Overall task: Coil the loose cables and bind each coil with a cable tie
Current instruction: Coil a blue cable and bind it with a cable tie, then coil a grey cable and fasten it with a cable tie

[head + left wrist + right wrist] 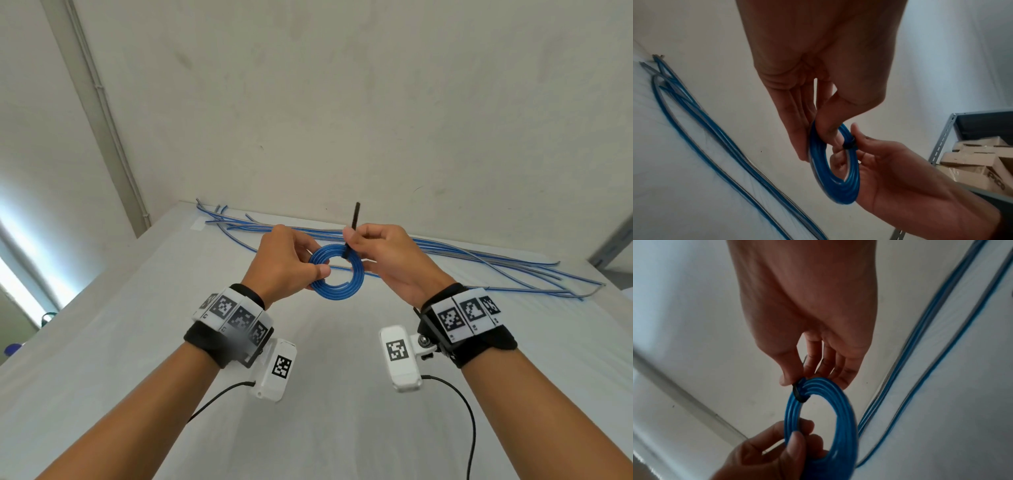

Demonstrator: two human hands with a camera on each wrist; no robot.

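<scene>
A blue cable coil point(337, 274) hangs in the air above the white table point(325, 394), between both hands. My left hand point(291, 267) pinches the coil's left side between thumb and fingers. A black cable tie point(352, 226) wraps the top of the coil, its free end pointing up. My right hand point(383, 260) pinches that tie just above the coil. The left wrist view shows the coil point(838, 178) on edge with the tie point(849, 144) round it. In the right wrist view the tie point(798, 392) sits under my right thumb on the coil point(828, 410).
Several loose blue and grey cables point(479, 260) lie stretched along the table's far edge by the wall. A metal shelf point(941, 142) with cardboard boxes point(978, 160) stands beyond the table. Black leads point(459, 394) trail from the wrist cameras.
</scene>
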